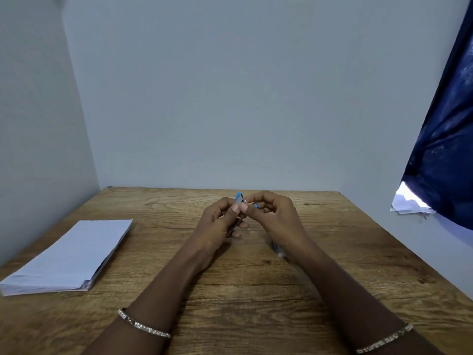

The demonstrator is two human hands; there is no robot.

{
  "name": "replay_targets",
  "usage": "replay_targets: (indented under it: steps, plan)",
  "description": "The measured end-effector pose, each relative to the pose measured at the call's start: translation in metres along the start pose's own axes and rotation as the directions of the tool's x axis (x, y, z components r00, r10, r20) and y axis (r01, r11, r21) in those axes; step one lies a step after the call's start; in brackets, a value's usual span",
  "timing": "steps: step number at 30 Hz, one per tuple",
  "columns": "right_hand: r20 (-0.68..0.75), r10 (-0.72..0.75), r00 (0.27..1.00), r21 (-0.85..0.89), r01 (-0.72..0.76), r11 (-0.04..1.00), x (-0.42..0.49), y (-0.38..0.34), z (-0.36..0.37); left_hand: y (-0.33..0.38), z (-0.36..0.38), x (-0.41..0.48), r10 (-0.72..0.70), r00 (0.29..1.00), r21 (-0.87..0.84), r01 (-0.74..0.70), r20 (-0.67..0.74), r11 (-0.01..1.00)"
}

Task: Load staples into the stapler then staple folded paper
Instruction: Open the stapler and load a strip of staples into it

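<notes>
A small blue and silver stapler is held up above the middle of the wooden table. My left hand grips its lower part, thumb pressed near the metal front. My right hand pinches at the stapler's top, fingers closed on a small metal piece and a blue bit; most of the stapler is hidden by my fingers. A stack of folded white paper lies at the left of the table, well apart from both hands. A small blue and white object, perhaps the staple box, lies half hidden under my right wrist.
Grey walls close the table in at the back and left. A dark blue curtain hangs at the right, with some white papers below it beyond the table's right edge.
</notes>
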State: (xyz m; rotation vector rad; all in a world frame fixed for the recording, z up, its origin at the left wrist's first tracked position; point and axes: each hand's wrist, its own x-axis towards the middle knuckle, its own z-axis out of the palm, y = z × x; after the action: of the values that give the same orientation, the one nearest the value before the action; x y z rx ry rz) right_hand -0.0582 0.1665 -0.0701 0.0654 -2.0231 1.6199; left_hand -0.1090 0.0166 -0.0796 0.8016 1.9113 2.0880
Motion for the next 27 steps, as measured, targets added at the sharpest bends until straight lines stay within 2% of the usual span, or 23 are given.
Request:
replay_targets:
  steps: [8,17,19,23,27]
  plan:
    - [-0.036,0.067,0.997,0.164,-0.061,0.985,-0.001,0.001,0.001,0.004,0.013,-0.007,0.074,0.995,0.017,-0.073,-0.068,0.997]
    - [-0.135,0.041,0.99,0.133,-0.023,0.991,-0.004,-0.002,0.017,0.002,0.03,-0.013,0.049,0.979,-0.005,-0.05,-0.2,0.999]
    - [-0.151,0.026,0.988,0.112,-0.009,0.994,-0.004,-0.003,0.018,0.0,0.034,-0.013,0.025,0.977,-0.046,-0.035,-0.212,0.998]
    - [-0.154,0.026,0.988,0.169,0.0,0.986,-0.006,-0.002,0.021,0.004,0.028,-0.004,-0.051,0.935,-0.227,-0.032,-0.35,0.973]
    - [-0.138,0.045,0.989,0.202,-0.017,0.979,-0.007,0.0,0.019,0.009,0.014,0.002,-0.118,0.919,-0.397,-0.045,-0.376,0.917]
